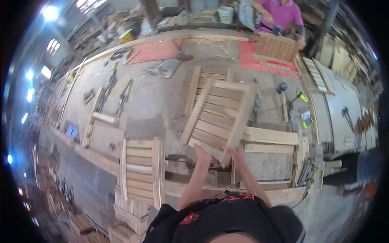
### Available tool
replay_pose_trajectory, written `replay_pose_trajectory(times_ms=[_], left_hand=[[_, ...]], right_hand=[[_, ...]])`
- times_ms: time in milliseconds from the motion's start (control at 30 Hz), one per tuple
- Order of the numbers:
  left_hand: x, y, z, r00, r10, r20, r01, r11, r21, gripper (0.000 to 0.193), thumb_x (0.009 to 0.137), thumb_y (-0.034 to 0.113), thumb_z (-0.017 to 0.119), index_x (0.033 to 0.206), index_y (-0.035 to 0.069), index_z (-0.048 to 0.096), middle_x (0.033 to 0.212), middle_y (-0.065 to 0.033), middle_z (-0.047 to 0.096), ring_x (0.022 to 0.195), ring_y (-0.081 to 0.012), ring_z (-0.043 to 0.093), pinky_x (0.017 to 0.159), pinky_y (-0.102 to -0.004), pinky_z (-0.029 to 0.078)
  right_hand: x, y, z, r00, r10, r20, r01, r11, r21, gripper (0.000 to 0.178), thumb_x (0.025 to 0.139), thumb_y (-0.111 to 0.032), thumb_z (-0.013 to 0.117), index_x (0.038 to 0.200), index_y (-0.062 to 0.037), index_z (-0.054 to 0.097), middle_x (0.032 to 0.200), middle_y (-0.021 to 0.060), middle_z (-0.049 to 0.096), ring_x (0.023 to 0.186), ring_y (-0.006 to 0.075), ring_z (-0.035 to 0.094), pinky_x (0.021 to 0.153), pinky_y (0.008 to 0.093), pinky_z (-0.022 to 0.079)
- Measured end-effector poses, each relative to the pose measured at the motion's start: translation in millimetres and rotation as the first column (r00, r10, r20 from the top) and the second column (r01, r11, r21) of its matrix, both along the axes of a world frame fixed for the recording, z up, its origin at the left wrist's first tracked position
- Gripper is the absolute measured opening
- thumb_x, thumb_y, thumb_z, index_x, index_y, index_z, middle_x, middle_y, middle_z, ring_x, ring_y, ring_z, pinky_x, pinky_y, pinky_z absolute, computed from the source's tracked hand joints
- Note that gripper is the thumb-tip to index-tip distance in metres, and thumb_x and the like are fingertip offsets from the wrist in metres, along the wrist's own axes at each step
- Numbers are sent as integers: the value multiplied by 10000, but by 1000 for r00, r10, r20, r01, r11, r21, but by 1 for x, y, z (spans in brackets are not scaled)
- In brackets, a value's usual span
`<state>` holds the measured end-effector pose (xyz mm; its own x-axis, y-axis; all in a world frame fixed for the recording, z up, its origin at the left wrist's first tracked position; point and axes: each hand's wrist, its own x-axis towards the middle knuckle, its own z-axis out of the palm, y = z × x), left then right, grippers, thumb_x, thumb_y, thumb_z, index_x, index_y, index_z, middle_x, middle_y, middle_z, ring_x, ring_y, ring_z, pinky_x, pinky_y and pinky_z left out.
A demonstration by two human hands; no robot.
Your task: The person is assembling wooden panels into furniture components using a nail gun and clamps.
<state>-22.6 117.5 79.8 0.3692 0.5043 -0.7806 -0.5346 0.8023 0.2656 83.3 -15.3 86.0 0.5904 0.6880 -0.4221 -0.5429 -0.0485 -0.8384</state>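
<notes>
A slatted wooden panel (219, 113) is tilted in front of me over the worktable, its far end leaning above another slatted panel (197, 91). My left hand (203, 154) is closed on its near edge, toward the left corner. Around the near right corner, beside the side rail, my right hand (234, 153) is closed too; its fingers are slightly blurred. To the left, a further slatted panel (139, 168) overhangs the table's near edge. A wooden jig frame (269, 139) lies right of my right hand.
Across the table a person in a pink shirt (283, 16) works on a slatted piece (276, 46) with a power tool. A hammer (283, 89), yellow tape measures (308, 122) and clamps (109, 87) lie on the worktable (154, 107). Stacked panels (131, 208) stand at the near left.
</notes>
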Motion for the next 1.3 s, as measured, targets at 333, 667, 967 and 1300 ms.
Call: replay_pose_trajectory(times_ms=[333,667,967,1300], left_hand=[[-18,-144,-35,538,-14,-843,305,935,180,694,925,626,450,1012,-13,705,1045,-218,682,1062,-380,607,890,-465,454],[56,-249,-40,231,-93,-968,781,612,128,686,916,629,454,1202,33,640,1108,-245,665,1108,-413,603,984,-477,432],[98,-251,-79,-10,162,-987,973,229,28,513,940,458,532,987,-51,582,911,-267,685,915,-441,661,799,-528,518],[93,-224,-109,-360,208,-910,870,-277,-407,531,902,497,553,911,0,738,914,-234,697,919,-406,679,792,-487,550]], right_hand=[[4,-221,54,252,884,394,-560,466,-685,388,831,-320,715,1081,-28,669,933,157,704,849,277,685,769,400,528],[104,-354,-36,281,674,683,-212,738,-640,267,800,-207,657,995,-26,663,968,195,666,934,383,625,842,458,501],[131,-374,-65,337,744,577,-238,661,-712,290,823,-349,656,862,-62,664,893,168,648,951,362,616,799,490,495],[106,-397,-112,198,455,868,23,883,-469,231,814,-269,661,944,-82,617,983,148,598,1006,373,553,836,493,469]])
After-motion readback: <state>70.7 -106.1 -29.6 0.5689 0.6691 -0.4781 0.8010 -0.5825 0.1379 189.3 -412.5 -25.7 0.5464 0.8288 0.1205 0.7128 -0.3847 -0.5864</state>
